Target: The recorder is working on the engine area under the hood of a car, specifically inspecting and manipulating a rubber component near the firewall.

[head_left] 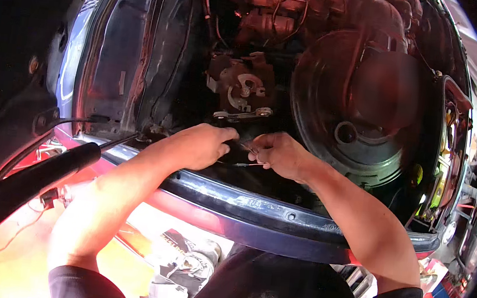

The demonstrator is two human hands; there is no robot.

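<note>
My left hand (207, 145) and my right hand (281, 155) reach over the painted front lip (233, 203) of an open vehicle compartment. They are held close together, with a small gap between the fingertips. Thumb and fingers of the right hand pinch a thin copper-coloured wire (256, 164). Part of this wire runs below the gap toward the left fingers. Those fingers are closed in a pinch, but whatever is in them is hidden. Just beyond the hands sits a metal bracket (243, 113) with bolted ends, below a rounded metal mechanism (247, 92).
A large round black well (318, 105) takes up the compartment's right side. Hoses and engine-like parts (275, 25) lie at the far end. A black strut (34, 188) slants across the left. Bags (189, 260) and other items lie on the floor below the lip.
</note>
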